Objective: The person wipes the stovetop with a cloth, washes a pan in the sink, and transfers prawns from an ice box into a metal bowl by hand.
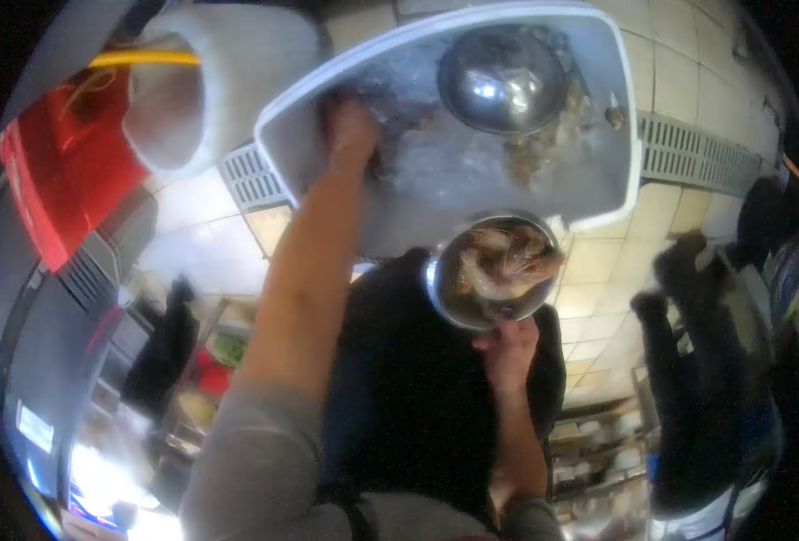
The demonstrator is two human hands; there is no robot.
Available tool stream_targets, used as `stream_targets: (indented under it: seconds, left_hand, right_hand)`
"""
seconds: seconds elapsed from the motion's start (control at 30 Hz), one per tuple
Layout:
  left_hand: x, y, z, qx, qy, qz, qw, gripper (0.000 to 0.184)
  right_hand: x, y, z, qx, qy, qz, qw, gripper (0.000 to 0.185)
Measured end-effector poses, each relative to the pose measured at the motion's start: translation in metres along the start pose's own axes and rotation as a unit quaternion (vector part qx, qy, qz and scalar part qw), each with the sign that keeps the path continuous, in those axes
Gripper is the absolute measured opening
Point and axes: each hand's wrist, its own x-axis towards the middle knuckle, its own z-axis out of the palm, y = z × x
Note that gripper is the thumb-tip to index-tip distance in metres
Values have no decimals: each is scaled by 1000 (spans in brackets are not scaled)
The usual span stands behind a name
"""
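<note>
My right hand (511, 352) grips the near rim of a round metal bowl (438, 281) that holds several shrimp (505, 266). The bowl is over my dark-clothed lap, close to the near edge of a big white plastic tub (629, 135). Inside the tub, at its left side, is my left hand (353, 128); its fingers are blurred and partly hidden in the murky contents. What looks like ice and water (427, 176) fills much of the tub. A second, shiny metal bowl (503, 81) sits at the back of it.
A white plastic container (237, 81) and a red box (75, 162) stand to the left. Drain grates (697, 153) run through the tiled floor (688, 45). At the right a person in dark clothes (706, 379) is nearby. Shelves with goods (598, 451) lie behind at lower right.
</note>
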Motion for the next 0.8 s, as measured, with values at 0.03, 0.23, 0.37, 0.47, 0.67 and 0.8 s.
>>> stream_targets:
  seconds: [0.03,0.23,0.37,0.47,0.67,0.8]
  left_hand:
    - [5,-2,6,73,9,29,997,66]
    - [-13,39,-56,176,-40,203,962,58]
    - [-5,30,-52,286,-105,177,936,42]
    - [2,28,-63,407,-156,215,874,36]
    - [2,9,-55,236,-70,332,911,39]
    - [18,-17,-21,347,-188,293,871,43]
  right_hand:
    - [0,0,0,19,-9,-3,1000,16]
    - [-1,6,-5,50,-17,-11,999,16]
    - [1,8,-6,47,-35,-27,998,16]
    - [1,3,1,31,-36,-19,999,16]
    - [4,5,-2,10,-35,-15,999,22]
    - [5,5,-5,12,-29,-2,999,21]
